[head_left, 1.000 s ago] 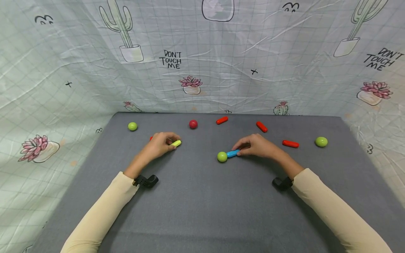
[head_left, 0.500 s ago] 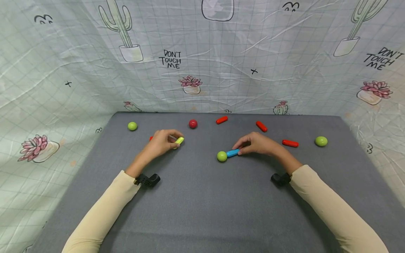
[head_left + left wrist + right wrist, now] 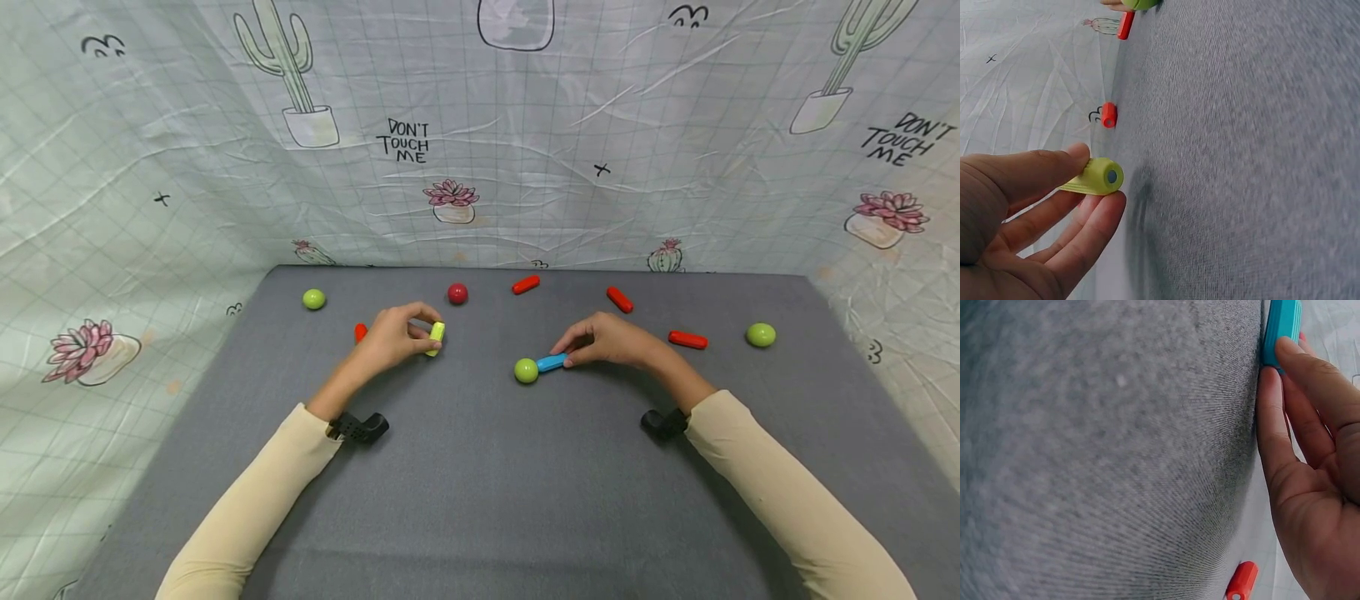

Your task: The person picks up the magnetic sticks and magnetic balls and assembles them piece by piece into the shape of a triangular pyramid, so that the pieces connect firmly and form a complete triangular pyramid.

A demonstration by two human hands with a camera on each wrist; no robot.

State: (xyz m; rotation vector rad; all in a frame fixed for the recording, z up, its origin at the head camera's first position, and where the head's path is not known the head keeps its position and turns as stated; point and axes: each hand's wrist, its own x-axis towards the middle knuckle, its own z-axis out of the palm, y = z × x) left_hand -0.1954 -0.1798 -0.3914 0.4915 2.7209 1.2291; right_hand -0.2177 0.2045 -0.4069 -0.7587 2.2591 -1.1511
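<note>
Between thumb and fingers, my left hand [image 3: 390,337] pinches a yellow magnetic rod [image 3: 436,337], tipped steeply over the grey table. In the left wrist view the yellow rod [image 3: 1100,177] points a grey round end at the camera, its shadow lying on the cloth. My right hand [image 3: 606,340] pinches one end of a blue magnetic rod [image 3: 552,362], low over the cloth. The other end of that rod meets a green ball [image 3: 527,371]. Seen from the right wrist, thumb and fingertips grip the blue rod [image 3: 1282,334]; its far end is out of frame.
Along the back of the table lie a red ball [image 3: 457,293] and several red rods, one [image 3: 361,332] partly behind the left hand. Green balls stand far left [image 3: 314,299] and far right [image 3: 761,335]. A printed cloth [image 3: 525,208] hangs behind the table [image 3: 480,483].
My left hand has moved right and slightly away, turning the yellow rod from slanted to nearly upright in the head view. The right hand, blue rod and green ball have barely moved.
</note>
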